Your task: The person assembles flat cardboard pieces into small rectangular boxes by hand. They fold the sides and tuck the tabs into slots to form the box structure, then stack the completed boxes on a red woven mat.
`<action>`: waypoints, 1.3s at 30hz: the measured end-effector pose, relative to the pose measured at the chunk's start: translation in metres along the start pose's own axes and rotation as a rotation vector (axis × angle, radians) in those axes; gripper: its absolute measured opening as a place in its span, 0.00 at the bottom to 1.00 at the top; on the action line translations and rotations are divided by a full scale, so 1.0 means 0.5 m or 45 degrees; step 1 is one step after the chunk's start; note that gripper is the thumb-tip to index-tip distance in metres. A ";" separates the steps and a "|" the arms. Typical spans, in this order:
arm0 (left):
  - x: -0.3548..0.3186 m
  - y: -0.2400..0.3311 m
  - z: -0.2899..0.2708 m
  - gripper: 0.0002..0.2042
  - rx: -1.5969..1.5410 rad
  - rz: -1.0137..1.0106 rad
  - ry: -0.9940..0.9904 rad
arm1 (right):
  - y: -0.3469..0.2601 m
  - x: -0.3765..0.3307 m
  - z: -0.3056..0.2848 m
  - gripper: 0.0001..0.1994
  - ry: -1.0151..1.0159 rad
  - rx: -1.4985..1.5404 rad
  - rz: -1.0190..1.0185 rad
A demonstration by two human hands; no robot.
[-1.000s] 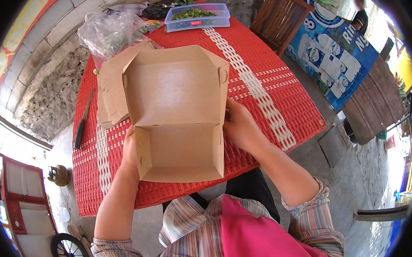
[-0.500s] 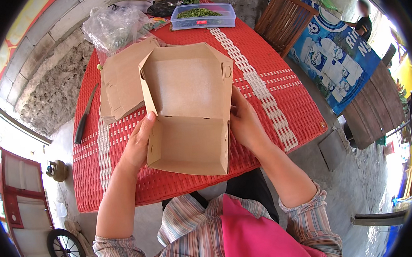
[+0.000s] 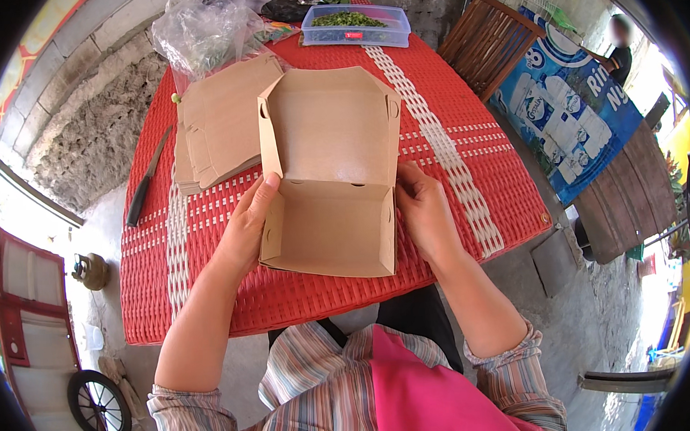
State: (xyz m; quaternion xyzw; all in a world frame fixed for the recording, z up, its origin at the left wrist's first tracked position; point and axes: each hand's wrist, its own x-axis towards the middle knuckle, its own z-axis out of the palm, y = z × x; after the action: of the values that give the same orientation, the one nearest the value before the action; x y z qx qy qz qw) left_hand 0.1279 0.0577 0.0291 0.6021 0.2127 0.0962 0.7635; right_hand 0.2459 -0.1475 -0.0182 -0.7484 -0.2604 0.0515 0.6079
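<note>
An open brown cardboard clamshell box (image 3: pixel 329 177) stood on the red-and-white woven table (image 3: pixel 467 170) just before the person, lid upright. The left hand (image 3: pixel 248 224) gripped its left wall, thumb inside; the right hand (image 3: pixel 423 211) clasped the right wall. A stack of flat brown cardboard blanks (image 3: pixel 216 128) lay just beside it, left.

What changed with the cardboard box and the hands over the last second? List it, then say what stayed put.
The cardboard box was lifted and tilted half a second ago, and now lies open on the red table again. The left hand moved up its left wall, thumb near the hinge; the right hand stays on the right wall. The flat cardboard stack, knife, plastic bag and clear tub lie where they did.
</note>
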 end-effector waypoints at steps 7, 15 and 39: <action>0.013 -0.021 -0.015 0.32 0.013 0.079 -0.169 | -0.059 -0.045 0.013 0.27 -0.116 1.035 0.262; 0.022 -0.062 -0.035 0.34 0.328 0.168 -0.126 | -0.051 -0.024 -0.015 0.32 -0.144 0.563 0.417; 0.040 -0.064 -0.027 0.12 0.176 0.316 -0.164 | -0.205 -0.078 0.012 0.05 -0.723 -0.916 -0.626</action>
State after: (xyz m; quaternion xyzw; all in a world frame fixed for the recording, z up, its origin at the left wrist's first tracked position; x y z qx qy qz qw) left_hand 0.1361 0.0696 -0.0082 0.6798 0.0934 0.1360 0.7146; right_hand 0.1763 -0.1469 0.0667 -0.7832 -0.5844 0.0154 0.2116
